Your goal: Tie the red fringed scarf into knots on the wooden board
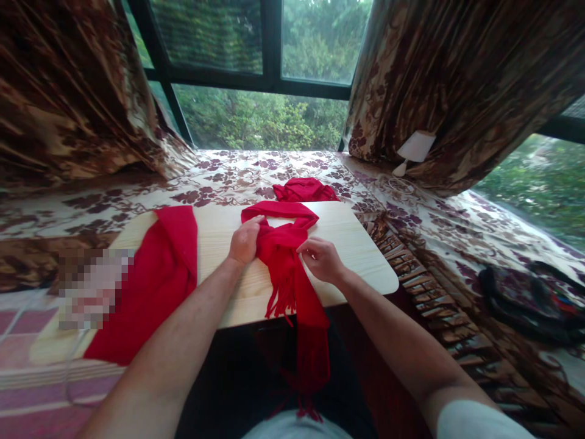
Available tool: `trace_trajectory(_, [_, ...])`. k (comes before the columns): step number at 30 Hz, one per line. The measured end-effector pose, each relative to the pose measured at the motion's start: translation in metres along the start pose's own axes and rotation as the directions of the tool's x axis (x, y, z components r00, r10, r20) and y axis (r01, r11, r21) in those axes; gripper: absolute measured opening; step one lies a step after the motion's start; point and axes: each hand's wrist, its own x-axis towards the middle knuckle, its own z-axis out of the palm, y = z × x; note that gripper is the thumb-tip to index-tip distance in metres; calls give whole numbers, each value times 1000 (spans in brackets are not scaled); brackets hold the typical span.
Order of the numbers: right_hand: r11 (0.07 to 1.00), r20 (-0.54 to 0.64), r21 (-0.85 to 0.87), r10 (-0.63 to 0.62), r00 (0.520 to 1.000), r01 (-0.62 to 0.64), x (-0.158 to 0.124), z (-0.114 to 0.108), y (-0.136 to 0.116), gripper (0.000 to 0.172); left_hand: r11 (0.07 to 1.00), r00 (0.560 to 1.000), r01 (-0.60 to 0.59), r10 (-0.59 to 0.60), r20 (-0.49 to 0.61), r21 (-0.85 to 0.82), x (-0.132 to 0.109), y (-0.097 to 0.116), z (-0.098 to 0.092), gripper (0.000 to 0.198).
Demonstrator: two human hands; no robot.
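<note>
A red fringed scarf (286, 268) lies in a loop on the pale wooden board (361, 262), its two ends crossing in front. One fringed end rests at the board's front; the longer tail hangs over the edge toward my lap. My left hand (247, 239) is closed on the left side of the loop. At the right edge of the crossing, my right hand (321, 257) pinches the scarf between thumb and fingers. Left of my left hand, a larger folded red cloth (167, 274) is spread over the board. Another bunched red cloth (306, 189) sits just behind the board.
Behind the board, a floral cover (228, 177) runs up to the window. A small white lamp (415, 147) stands at the back right, near the curtain (411, 61). A dark bag-like item (525, 305) lies at the far right. A pixelated patch hides something at left.
</note>
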Motion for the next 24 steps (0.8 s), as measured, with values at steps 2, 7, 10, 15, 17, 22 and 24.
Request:
trace_trajectory(2, [999,-8,-43,-11,1000,11,-3,-1,-6,16,999,1000,-9,9,-8,33,-6,5,-1,50])
trace_trajectory(7, [991,12,-126,-31,999,33,-8,1,-23,18,973,978,-172,150,148,155,-28,22,-9,46])
trace_trajectory(10, [980,100,-160,-102,990,117,-16,6,-35,14,953,941,-263,220,257,150,-38,27,-14,49])
trace_trajectory(15, [946,244,-314,-9,970,87,-22,11,-43,34,956,896,-256,178,406,146,-40,22,-11,61])
trace_trajectory(17, [927,197,-368,154,968,-73,-20,12,-41,30,959,905,-226,141,402,171,-39,21,-8,63])
trace_trajectory(22, [893,85,-270,394,915,-359,-9,17,-36,25,960,905,-207,115,409,188,-37,19,-7,61])
trace_trajectory(24, [900,178,-67,435,883,-430,-3,19,-37,28,961,897,-211,118,427,179,-37,16,-8,61])
